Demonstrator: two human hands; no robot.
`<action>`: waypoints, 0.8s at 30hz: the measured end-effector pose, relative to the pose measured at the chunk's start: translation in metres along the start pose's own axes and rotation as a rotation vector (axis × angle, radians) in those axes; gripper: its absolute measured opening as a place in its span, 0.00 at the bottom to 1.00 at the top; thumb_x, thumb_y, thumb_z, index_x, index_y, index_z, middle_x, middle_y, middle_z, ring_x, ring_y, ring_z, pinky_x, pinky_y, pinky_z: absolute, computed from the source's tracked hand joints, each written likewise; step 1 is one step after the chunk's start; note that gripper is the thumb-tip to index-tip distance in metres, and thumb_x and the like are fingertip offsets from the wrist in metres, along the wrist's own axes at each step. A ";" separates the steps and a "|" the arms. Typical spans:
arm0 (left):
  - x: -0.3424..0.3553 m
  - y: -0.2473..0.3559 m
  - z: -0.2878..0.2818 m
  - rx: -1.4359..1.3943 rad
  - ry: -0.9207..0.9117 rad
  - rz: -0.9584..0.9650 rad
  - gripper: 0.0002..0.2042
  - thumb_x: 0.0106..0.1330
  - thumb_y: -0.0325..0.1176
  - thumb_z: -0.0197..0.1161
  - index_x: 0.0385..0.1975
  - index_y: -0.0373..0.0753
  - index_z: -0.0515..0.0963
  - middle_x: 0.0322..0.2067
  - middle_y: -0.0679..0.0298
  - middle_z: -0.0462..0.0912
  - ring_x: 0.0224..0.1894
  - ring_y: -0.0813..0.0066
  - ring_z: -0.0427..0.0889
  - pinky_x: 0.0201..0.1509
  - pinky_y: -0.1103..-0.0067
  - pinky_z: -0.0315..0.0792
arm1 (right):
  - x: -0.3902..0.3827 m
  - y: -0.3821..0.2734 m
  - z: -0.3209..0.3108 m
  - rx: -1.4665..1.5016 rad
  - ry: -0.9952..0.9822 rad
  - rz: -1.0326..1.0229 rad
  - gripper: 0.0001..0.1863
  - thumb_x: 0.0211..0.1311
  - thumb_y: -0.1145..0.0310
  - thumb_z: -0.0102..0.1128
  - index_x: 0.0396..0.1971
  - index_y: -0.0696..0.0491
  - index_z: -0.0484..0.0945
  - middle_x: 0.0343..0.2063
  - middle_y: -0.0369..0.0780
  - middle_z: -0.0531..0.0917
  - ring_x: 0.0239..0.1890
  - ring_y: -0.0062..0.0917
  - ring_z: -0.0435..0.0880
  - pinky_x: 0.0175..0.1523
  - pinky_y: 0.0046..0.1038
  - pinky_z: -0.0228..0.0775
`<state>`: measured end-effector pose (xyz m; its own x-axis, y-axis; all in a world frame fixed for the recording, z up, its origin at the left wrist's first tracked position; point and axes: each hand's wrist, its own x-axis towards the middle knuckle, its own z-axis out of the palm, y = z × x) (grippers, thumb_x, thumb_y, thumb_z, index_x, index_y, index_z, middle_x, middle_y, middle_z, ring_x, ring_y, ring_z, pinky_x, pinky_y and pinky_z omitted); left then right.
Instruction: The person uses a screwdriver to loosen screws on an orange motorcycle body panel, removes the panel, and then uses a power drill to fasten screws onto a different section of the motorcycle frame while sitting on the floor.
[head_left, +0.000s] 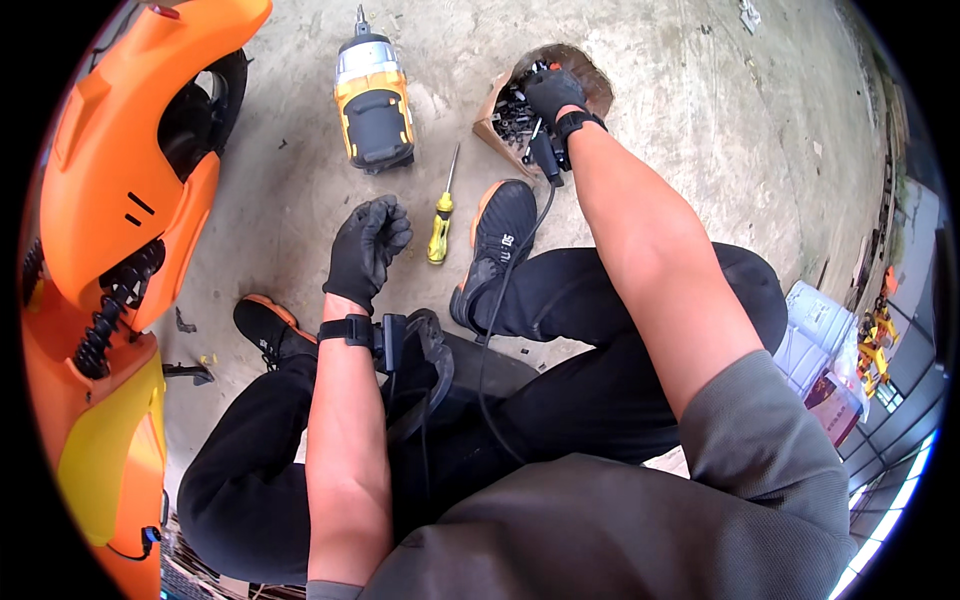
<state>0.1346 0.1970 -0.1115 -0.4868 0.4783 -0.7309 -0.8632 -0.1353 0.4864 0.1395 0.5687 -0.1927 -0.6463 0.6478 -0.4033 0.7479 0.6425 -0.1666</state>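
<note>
My left hand (369, 247), in a dark grey glove, hovers above the floor in front of my lap. Its fingers are curled in towards the palm, and anything they hold is hidden. My right hand (553, 92), gloved the same way, reaches into an open cardboard box (487, 131) at the far right. Dark screws and small fittings (514, 121) fill the box, and a bit of orange shows by the fingers. Those fingertips are down among the parts, so their grip cannot be seen. Nearest my left hand lies a yellow screwdriver (440, 228), its shaft pointing away from me.
A yellow and black impact driver (374, 105) lies on the concrete floor (290, 190) beyond my left hand. An orange vehicle body (110, 170) with a black spring (100, 335) stands close on the left. White containers (815, 325) are at the right. A cable (486, 370) crosses my leg.
</note>
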 end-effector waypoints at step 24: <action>-0.004 0.000 0.010 0.113 0.101 -0.052 0.10 0.68 0.33 0.52 0.43 0.34 0.73 0.29 0.64 0.76 0.25 0.78 0.74 0.30 0.82 0.73 | -0.002 0.013 0.006 0.896 -0.234 0.051 0.15 0.60 0.64 0.51 0.43 0.56 0.75 0.37 0.44 0.82 0.39 0.32 0.82 0.42 0.30 0.76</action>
<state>0.1381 0.2039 -0.1039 -0.4575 0.3913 -0.7985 -0.8699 -0.0109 0.4930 0.1512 0.5733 -0.1997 -0.6355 0.5044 -0.5845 0.6752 -0.0041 -0.7376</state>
